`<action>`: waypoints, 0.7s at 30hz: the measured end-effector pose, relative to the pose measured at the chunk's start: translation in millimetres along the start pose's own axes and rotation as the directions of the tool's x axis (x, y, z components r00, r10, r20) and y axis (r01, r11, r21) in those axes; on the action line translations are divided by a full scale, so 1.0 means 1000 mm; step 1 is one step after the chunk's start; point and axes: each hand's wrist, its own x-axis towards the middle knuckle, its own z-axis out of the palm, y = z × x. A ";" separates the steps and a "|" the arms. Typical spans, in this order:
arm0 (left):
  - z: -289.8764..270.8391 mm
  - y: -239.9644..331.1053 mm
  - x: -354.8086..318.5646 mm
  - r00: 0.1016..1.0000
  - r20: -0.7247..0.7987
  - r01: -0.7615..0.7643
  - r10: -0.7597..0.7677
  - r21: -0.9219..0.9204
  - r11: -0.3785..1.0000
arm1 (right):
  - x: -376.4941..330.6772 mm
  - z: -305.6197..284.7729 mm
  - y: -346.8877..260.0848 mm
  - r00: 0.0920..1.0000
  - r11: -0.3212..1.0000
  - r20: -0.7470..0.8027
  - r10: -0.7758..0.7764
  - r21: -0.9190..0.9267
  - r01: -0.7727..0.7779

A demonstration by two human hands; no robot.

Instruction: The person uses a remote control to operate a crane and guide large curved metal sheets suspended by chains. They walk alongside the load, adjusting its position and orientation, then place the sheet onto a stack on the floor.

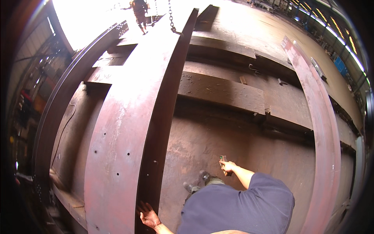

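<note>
A long rust-red steel girder [124, 124] runs from the bottom left up to the top, where a chain [170, 17] hooks onto its dark side flange. My left hand [148, 217] is at the lower end of that flange, fingers spread and touching its edge. My right hand [228, 167] is stretched out in front of me and grips a small dark handheld device [223, 159]; I cannot tell its kind. I wear a blue top, and my shoes [196, 182] stand on a rusty steel plate [202, 144].
A second red girder [317, 117] lies along the right. A dark curved beam [58, 105] with bolt holes runs on the left. Stepped steel slabs [222, 91] cross the middle. Another person [139, 13] stands far off at the top in bright light.
</note>
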 end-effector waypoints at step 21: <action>0.062 -0.008 0.057 0.902 0.361 0.299 -0.239 -0.121 0.947 | -0.158 0.183 0.134 0.972 0.962 -0.047 0.232 0.159 -0.222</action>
